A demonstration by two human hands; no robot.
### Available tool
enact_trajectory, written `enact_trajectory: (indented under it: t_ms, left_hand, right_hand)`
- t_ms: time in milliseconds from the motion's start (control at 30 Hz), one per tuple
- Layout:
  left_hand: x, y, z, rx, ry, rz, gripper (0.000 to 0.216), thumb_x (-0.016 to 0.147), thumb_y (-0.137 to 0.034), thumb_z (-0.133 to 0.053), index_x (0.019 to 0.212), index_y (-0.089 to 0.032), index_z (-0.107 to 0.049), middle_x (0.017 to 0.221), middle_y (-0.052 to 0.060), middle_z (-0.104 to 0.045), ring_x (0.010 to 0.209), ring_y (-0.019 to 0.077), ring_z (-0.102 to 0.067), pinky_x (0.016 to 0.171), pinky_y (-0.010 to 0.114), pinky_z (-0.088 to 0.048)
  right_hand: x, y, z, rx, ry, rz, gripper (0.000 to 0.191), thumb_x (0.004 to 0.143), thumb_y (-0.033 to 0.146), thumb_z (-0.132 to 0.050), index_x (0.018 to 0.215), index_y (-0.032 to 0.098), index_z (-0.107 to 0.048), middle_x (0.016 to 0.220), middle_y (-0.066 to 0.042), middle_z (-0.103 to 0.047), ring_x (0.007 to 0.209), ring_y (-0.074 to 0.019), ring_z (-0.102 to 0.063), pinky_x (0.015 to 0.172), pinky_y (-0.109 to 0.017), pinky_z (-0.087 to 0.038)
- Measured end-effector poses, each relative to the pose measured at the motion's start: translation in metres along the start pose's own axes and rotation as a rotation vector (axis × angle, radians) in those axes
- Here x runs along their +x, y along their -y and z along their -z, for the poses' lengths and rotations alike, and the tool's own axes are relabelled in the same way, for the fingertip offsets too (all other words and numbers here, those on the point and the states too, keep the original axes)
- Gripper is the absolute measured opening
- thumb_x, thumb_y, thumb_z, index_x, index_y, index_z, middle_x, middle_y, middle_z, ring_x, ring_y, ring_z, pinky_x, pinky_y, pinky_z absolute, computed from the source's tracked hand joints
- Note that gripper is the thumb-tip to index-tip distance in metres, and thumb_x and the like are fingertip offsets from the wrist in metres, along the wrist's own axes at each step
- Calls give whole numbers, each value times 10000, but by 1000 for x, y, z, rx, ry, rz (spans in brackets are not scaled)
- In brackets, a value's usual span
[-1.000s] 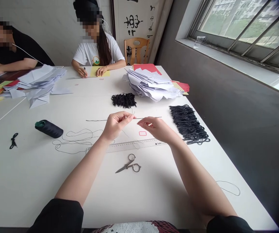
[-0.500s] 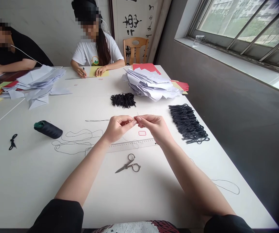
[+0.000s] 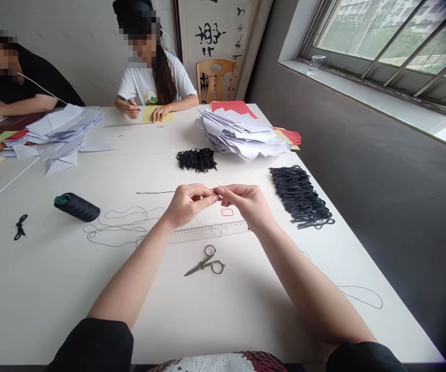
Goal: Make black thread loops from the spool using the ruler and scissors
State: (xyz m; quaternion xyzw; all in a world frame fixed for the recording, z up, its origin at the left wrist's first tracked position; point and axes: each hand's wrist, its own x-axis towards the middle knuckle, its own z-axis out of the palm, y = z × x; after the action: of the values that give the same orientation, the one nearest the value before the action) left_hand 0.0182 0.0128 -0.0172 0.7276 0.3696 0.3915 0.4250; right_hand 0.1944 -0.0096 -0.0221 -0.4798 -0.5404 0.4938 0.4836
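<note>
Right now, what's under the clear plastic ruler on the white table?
Thin dark thread shows through the ruler; the left forearm covers one stretch, hiding what lies there.

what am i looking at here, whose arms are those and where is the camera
This is a single view from a camera worn on a person's head, looking forward and down, so the two bare arms are that person's own. Their left hand and right hand meet at the fingertips and appear to pinch a thin black cord. On the white table lie small scissors, a ruler, a spool of black thread, rows of black loops and a stack of white paper. Across the table, another person holds a pen.
</note>
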Motion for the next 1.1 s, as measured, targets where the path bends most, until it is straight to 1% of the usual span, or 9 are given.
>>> enact_trajectory:
  t_ms: [133,367,500,667,800,867,967,1100]
  left_hand:
    - [0,0,1,-11,16,10,197,803,-328,-661,680,-190,-730,658,13,-613,570,118,-425,540,279,-323]
    - [1,0,2,13,37,26,188,806,-332,-648,735,-195,-755,692,22,-661,553,115,-427,528,275,-321]
    - [1,1,2,5,41,24,185,801,-326,-652,717,-190,-745,699,26,-665,562,115,-436,538,272,-336]
    - [1,2,3,9,58,26,165,794,-304,-657,708,-188,-737,701,21,-657,575,115,-442,548,270,-343]
    - [1,3,4,33,55,18,187,807,-316,-646,702,-187,-732,691,17,-646,559,110,-428,535,268,-335]
    - [1,3,4,32,54,14,196,808,-329,-646,709,-184,-734,684,20,-637,562,114,-441,532,268,-340]
    - [1,3,2,10,46,23,202,802,-319,-647,685,-172,-722,648,23,-620,563,121,-466,534,270,-356]
    - [0,1,-2,-45,52,43,197,803,-301,-635,687,-168,-721,655,38,-654,596,146,-541,555,275,-403]
  right_hand:
    - [0,-1,0,5,4,-17,364,729,547,-741,807,193,-776,636,-32,-610,656,-127,-534,554,-246,-396]
    - [2,-4,0,35,7,-29,370,722,550,-744,789,187,-765,623,-24,-594,633,-122,-516,558,-251,-395]
    - [2,-6,0,51,10,-41,367,724,547,-746,780,185,-754,618,-17,-583,623,-119,-513,562,-254,-399]
    - [2,-7,-1,63,10,-51,364,731,545,-740,741,180,-737,656,-29,-608,639,-120,-528,569,-255,-406]
    - [2,-7,-2,73,19,-60,351,712,514,-766,802,175,-749,657,-29,-619,633,-121,-535,558,-253,-400]
    - [2,-7,-2,71,19,-54,351,692,492,-787,828,171,-754,650,-28,-625,623,-120,-532,547,-251,-392]
    - [3,-8,-3,85,10,-31,334,684,476,-796,782,161,-741,644,-26,-626,608,-114,-526,539,-249,-383]
    - [3,-9,-5,129,-6,-16,328,688,468,-796,765,158,-722,641,-17,-619,594,-103,-519,538,-244,-386]
